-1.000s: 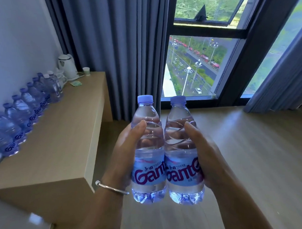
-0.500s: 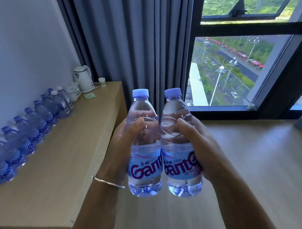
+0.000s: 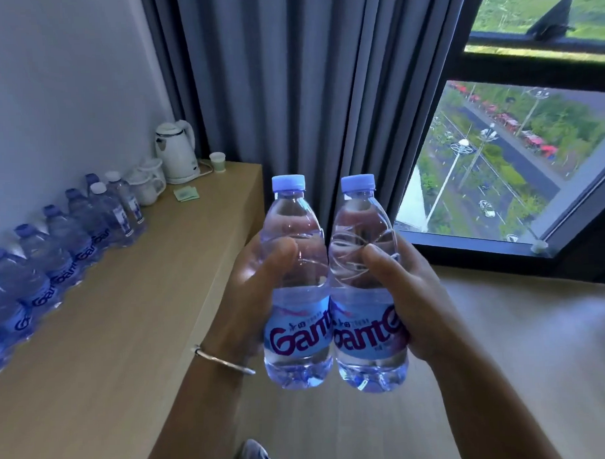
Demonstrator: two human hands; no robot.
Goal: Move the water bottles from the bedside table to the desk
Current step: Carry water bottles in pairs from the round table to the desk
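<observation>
Two clear water bottles with blue caps and blue labels stand upright side by side in the air, touching each other. My left hand (image 3: 252, 293) grips the left bottle (image 3: 296, 284) around its middle. My right hand (image 3: 409, 294) grips the right bottle (image 3: 364, 285) the same way. Both bottles hang just right of the wooden desk (image 3: 133, 338), past its front edge. Against the wall on the desk stands a row of several more water bottles (image 3: 55, 258).
At the desk's far end are a white kettle (image 3: 177, 156), white cups (image 3: 148, 185), a small paper cup (image 3: 218, 162) and a green packet (image 3: 186, 194). Grey curtains (image 3: 289, 92) hang behind. A window (image 3: 518, 173) is at the right, above wooden floor. My shoe (image 3: 257, 455) shows below.
The view has come closer to the desk and turned left; the desk and its row of bottles look nearer. Both hands keep the same hold on the two bottles.
</observation>
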